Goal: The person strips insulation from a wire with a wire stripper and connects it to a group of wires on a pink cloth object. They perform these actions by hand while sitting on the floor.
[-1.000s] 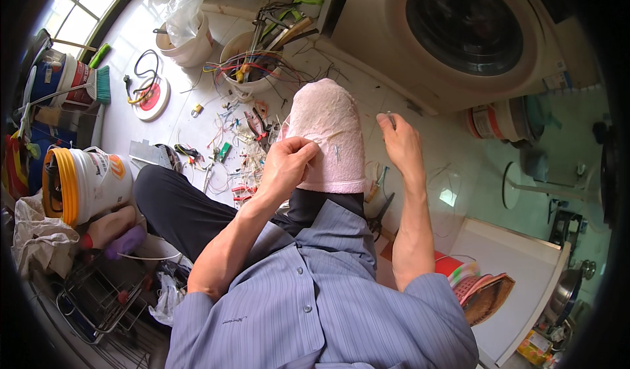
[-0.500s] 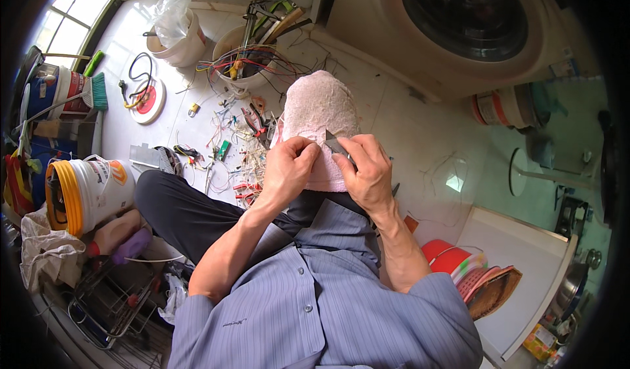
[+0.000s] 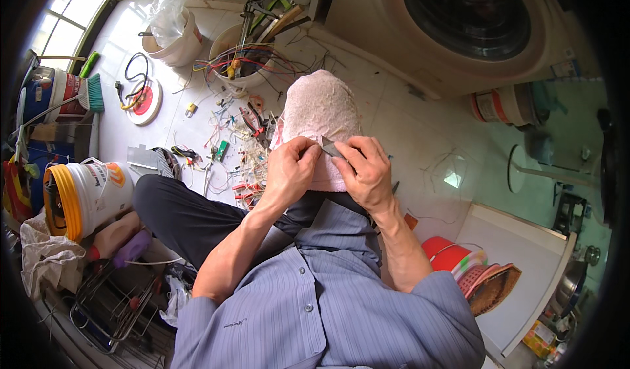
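Note:
A pink towel-like pad (image 3: 319, 100) covers my raised knee. Over it, my left hand (image 3: 294, 169) pinches at something small and pale, too hidden by the fingers to name. My right hand (image 3: 364, 172) grips a small grey metal blade (image 3: 328, 144), its tip beside my left fingertips. To the left of the knee lie pliers with red and black handles (image 3: 252, 123), a small green board (image 3: 222, 150) and a heap of wire scraps (image 3: 243, 169).
Around me are a bucket of tools and wires (image 3: 226, 47), a bagged bucket (image 3: 174, 47), a washing machine (image 3: 380, 34), a white bucket with yellow hose (image 3: 105, 195), a round red-centred disc (image 3: 144, 106), a wire rack (image 3: 111, 310) and red basins (image 3: 440, 254) by a white panel (image 3: 525, 270).
My right hand has moved left and down from beside the pad onto it, bringing the metal blade to my left fingers, and stays there. My left hand has barely moved.

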Demonstrator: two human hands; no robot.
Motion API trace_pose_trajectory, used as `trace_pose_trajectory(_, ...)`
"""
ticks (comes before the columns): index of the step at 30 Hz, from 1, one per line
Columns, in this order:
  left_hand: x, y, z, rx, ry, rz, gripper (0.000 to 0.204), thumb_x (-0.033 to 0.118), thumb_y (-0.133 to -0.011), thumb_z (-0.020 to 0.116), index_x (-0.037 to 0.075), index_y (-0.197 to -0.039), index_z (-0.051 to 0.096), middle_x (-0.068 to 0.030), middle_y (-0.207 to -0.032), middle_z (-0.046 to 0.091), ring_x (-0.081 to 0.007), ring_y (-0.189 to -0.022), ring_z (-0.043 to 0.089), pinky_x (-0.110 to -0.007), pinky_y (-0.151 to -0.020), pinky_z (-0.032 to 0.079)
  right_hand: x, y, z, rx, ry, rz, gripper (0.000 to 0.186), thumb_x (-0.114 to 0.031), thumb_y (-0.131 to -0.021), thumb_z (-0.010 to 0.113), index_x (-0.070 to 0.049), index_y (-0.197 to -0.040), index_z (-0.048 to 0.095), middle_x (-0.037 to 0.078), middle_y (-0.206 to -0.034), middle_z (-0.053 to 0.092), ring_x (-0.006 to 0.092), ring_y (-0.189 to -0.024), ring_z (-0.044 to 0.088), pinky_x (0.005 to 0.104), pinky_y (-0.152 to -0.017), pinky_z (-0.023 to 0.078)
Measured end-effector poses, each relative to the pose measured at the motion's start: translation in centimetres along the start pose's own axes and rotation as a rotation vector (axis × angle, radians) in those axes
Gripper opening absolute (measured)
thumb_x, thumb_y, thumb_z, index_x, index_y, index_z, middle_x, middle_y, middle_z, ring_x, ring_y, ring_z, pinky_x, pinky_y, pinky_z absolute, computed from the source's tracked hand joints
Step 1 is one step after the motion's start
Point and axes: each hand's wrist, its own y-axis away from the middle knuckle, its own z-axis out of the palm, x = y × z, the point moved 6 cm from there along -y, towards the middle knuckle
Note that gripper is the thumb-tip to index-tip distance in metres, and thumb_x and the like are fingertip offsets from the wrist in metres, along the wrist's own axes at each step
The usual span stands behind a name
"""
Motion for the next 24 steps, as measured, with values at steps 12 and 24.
trace_pose_trajectory(12, -0.7, 1.1, -0.5, 0.036, 0.113, 0.023, 0.02, 0.016, -0.092, 0.064, -0.003, -0.091, 0.069, -0.0029, -0.073, 0.064, -0.0094, -0.07, 0.056, -0.027, -0.065, 0.047, -0.4, 0.4, 0.3, 0.038, 0.025, 0.037, 0.03, -0.005, -0.074, 0.08, -0.002, -0.103, 0.071, 0.009, -0.096, 0.062, 0.029, -0.085, 0.06, 0.0381, -0.075, 0.052)
trace_pose_trajectory(24, -2.3, 2.3, -0.9, 0.014, 0.168, -0.029, 0.02, 0.015, -0.092, 0.063, -0.004, -0.09, 0.069, -0.0013, -0.075, 0.064, -0.0085, -0.071, 0.055, -0.026, -0.065, 0.046, 0.0, 0.6, 0.4, 0.107, 0.034, 0.06, 0.028, -0.006, -0.076, 0.079, 0.0, -0.102, 0.071, 0.01, -0.097, 0.063, 0.0298, -0.086, 0.061, 0.0384, -0.077, 0.052)
